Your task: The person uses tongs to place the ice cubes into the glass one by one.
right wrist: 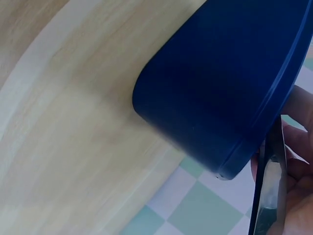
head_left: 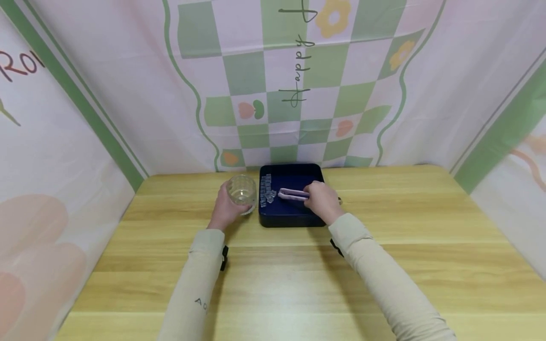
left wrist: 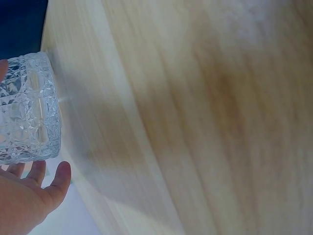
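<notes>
Glass (left wrist: 30, 108), clear and faceted

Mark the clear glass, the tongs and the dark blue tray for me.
Clear glass (left wrist: 33, 110): left wrist view, patterned side wall.
Tongs (head_left: 294, 197): head view, nearer arm.
Dark blue tray (head_left: 292, 220): head view, outer front wall.

- Head view: bright, even light; pale glare on counter (head_left: 286, 289) ctr-front, soft-edged shadows.
- L wrist: hazy, soft focus; diffuse shadow by glass tumbler (left wrist: 32, 112).
- R wrist: slightly blurry; faint sheen along blue tray (right wrist: 210, 93) rim.
</notes>
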Motion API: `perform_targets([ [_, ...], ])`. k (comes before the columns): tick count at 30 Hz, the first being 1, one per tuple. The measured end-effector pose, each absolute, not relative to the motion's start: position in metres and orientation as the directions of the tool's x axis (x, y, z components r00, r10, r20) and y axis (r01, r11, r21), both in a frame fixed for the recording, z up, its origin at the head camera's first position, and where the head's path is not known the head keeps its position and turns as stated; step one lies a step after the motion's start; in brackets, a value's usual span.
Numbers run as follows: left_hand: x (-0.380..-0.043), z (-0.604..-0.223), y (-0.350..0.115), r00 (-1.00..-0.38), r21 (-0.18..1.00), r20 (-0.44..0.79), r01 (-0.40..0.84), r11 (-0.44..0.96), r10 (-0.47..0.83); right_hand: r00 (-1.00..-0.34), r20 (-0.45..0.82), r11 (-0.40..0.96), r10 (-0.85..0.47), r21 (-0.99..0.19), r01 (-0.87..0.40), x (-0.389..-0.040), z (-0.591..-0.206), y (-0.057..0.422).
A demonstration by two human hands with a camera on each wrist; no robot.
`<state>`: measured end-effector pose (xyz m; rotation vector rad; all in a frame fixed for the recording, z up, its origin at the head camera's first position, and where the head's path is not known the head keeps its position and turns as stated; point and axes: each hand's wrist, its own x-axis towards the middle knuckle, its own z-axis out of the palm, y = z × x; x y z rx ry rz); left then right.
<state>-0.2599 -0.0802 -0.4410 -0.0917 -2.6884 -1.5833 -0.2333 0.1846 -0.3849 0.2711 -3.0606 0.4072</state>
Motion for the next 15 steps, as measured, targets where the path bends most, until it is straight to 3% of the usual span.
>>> perform_targets([
  [15, -0.2555, -0.4368, -0.0785, -0.998, 0.873, 0.051, 0.06, 0.484, 0.033, -0.982, 0.119, 0.938, -0.144, -0.299, -0.174, -0.2305, -0.3783, 0.1864],
])
